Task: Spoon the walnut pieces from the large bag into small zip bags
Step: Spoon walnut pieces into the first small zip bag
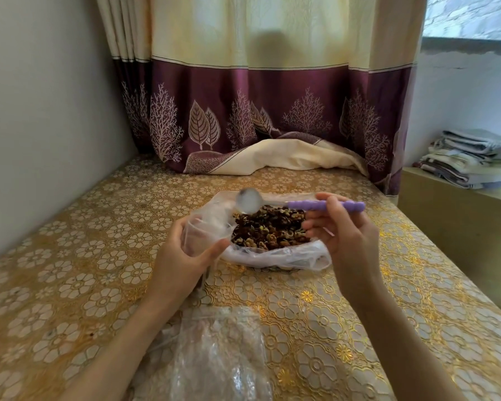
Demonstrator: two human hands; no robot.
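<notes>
Left hand (185, 256), fingers curled round a small clear zip bag (206, 230), held just above the gold-patterned tablecloth (70, 256). Beside it, touching, large plastic bag (272, 256) lying open, walnut pieces (269, 230) heaped inside. Above the walnuts, blurred spoon (248, 201) with purple handle, pinched in right hand (344, 235). Near edge, pile of clear bags (214, 357).

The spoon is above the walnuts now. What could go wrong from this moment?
1. The left hand holds the small zip bag at the large bag's edge; if its mouth sags, pieces may land on the tablecloth.
2. The right hand pinches the spoon far back on the purple handle, so a full bowl could tip.
3. The large bag's thin rim lies low; digging may push walnut pieces over it.
</notes>
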